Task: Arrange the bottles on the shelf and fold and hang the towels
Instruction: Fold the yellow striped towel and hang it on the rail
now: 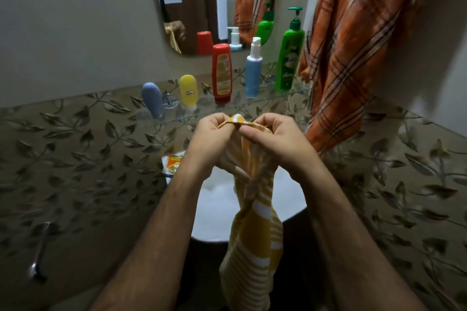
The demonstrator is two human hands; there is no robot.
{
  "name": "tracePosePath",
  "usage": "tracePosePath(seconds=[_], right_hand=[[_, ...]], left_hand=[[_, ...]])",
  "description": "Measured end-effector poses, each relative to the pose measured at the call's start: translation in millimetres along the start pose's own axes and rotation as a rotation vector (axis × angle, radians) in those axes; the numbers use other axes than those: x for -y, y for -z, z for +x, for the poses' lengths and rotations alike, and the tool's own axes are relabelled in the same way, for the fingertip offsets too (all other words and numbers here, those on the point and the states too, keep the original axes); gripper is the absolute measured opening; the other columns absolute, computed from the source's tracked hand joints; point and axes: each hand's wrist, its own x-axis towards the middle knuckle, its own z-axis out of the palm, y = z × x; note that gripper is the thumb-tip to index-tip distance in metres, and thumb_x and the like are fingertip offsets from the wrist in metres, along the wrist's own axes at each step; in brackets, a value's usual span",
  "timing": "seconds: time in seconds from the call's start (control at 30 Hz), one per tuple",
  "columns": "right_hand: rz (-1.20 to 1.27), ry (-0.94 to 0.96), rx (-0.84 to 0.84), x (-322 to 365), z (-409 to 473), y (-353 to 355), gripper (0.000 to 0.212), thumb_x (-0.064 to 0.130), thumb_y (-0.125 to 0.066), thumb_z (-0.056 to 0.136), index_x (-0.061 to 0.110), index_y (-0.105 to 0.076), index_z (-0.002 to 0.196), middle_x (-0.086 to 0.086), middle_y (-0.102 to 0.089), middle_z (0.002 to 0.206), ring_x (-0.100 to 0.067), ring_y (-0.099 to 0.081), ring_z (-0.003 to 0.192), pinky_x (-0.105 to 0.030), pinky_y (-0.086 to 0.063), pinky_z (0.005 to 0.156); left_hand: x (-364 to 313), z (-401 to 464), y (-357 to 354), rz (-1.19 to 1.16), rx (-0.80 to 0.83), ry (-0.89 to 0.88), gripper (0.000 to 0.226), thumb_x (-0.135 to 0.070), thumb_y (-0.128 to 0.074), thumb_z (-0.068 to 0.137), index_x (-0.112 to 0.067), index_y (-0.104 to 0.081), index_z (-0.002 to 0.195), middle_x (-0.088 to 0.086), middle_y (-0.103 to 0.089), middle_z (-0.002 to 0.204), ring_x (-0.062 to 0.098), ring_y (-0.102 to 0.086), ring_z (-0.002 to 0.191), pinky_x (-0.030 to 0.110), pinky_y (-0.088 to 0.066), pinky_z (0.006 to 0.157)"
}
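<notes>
Both forearms reached in from the bottom, and the yellow towel [252,235] hung down between them in front of the white sink [214,209]. Left hand [211,139] had its grip pinched on the towel's top edge, and the right hand [274,139] was pinching the same edge right beside it, so the two hands nearly touched. Rest of the towel drooped bunched and twisted below the wrists.

Going left to right on the glass shelf [202,108] behind the hands: a blue-grey bottle [152,100], a yellow bottle [188,91], a red bottle [222,73], a light blue pump bottle [253,70] and a tall green pump bottle [290,55], all standing upright in a row and a bit apart from each other. Mirror [192,2] above them showed reflections of a few bottles. An orange packet [173,164] sat on the sink's edge, just left of the left wrist. Far right, an orange plaid towel [353,58] hung down the wall past the end of the shelf. Lower left there was a metal tap [40,250] on the leaf-pattern tile.
</notes>
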Motion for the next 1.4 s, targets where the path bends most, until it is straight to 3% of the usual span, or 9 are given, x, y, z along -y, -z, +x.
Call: tracePosePath(seconds=[0.13, 0.3, 0.57, 0.7, 0.87, 1.03, 1.23, 1.33, 1.4], right_hand=[[-0.212, 0.028, 0.062, -6, 14, -2, 0.017, 0.026, -0.083, 0.075, 0.015, -0.072, 0.081, -0.005, -0.073, 0.08, -0.021, -0.071, 0.081, -0.045, -0.06, 0.075], [-0.27, 0.102, 0.137, -10, 37, -18, 0.016, 0.017, -0.063, 0.089, 0.018, -0.074, 0.078, 0.007, -0.069, 0.072, -0.009, -0.064, 0.074, -0.034, -0.054, 0.07], [0.06, 0.06, 0.396, -23, 72, -49, 0.035, 0.026, -0.057, 0.078, -0.009, -0.058, 0.078, -0.011, -0.049, 0.066, -0.02, -0.046, 0.064, -0.033, -0.035, 0.061], [-0.006, 0.097, 0.399, -41, 82, -51, 0.024, 0.017, -0.061, 0.083, -0.004, -0.06, 0.072, -0.006, -0.049, 0.059, -0.014, -0.045, 0.058, -0.03, -0.035, 0.059], [-0.188, 0.26, 0.461, -54, 81, -39, 0.016, 0.028, -0.08, 0.077, 0.018, -0.068, 0.07, 0.013, -0.055, 0.051, -0.002, -0.048, 0.05, -0.026, -0.036, 0.052], [-0.527, 0.489, 0.515, -44, 78, -41, 0.004, 0.025, -0.068, 0.082, 0.023, -0.071, 0.082, 0.009, -0.056, 0.068, -0.022, -0.062, 0.08, -0.03, -0.038, 0.06], [0.133, 0.057, 0.736, -17, 50, -73, 0.016, 0.008, -0.051, 0.09, 0.003, -0.066, 0.087, -0.007, -0.06, 0.072, -0.021, -0.054, 0.069, -0.03, -0.044, 0.059], [0.123, 0.056, 0.877, -5, 33, -87, 0.011, 0.014, -0.058, 0.094, 0.009, -0.067, 0.093, -0.001, -0.061, 0.075, -0.011, -0.055, 0.068, -0.026, -0.045, 0.06], [-0.036, 0.216, 0.81, 1, 30, -95, 0.008, 0.021, -0.068, 0.088, 0.013, -0.071, 0.09, 0.002, -0.066, 0.079, -0.009, -0.058, 0.072, -0.027, -0.047, 0.065]], left_hand=[[12, 10, 19, 0.29, -0.058, -0.053, 0.02, -0.026, -0.063, 0.091, -0.012, -0.067, 0.077, 0.001, -0.067, 0.074, 0.017, -0.062, 0.074, 0.033, -0.051, 0.064], [32, 12, 33, 0.496, -0.185, -0.032, 0.019, -0.027, -0.068, 0.088, -0.024, -0.067, 0.07, -0.009, -0.066, 0.071, 0.008, -0.062, 0.072, 0.03, -0.051, 0.06], [92, -12, 17, -0.078, -0.624, 0.239, 0.015, -0.011, -0.058, 0.093, -0.01, -0.064, 0.079, 0.001, -0.065, 0.067, 0.013, -0.057, 0.061, 0.025, -0.047, 0.051], [98, -37, 2, -0.336, -0.787, 0.308, 0.027, -0.011, -0.054, 0.096, -0.014, -0.056, 0.069, 0.003, -0.055, 0.058, 0.016, -0.052, 0.057, 0.021, -0.044, 0.051], [71, -62, 12, -0.041, -1.097, 0.175, 0.021, -0.01, -0.068, 0.087, -0.02, -0.062, 0.069, 0.004, -0.058, 0.066, 0.016, -0.048, 0.066, 0.028, -0.04, 0.06], [41, -103, 26, 0.484, -1.221, 0.169, 0.016, -0.017, -0.071, 0.076, -0.025, -0.063, 0.065, -0.008, -0.064, 0.066, 0.009, -0.056, 0.066, 0.025, -0.041, 0.061], [32, -131, 36, 0.439, -1.175, 0.214, 0.019, -0.018, -0.071, 0.082, -0.02, -0.065, 0.064, -0.007, -0.061, 0.061, 0.006, -0.051, 0.06, 0.024, -0.039, 0.057], [24, -151, 51, 0.452, -1.226, 0.214, 0.019, -0.022, -0.072, 0.081, -0.016, -0.065, 0.065, -0.004, -0.061, 0.062, 0.007, -0.051, 0.061, 0.023, -0.039, 0.057], [21, -169, 65, 0.469, -1.245, 0.235, 0.015, -0.022, -0.073, 0.08, -0.018, -0.067, 0.068, -0.005, -0.065, 0.066, 0.007, -0.055, 0.063, 0.022, -0.041, 0.056]])
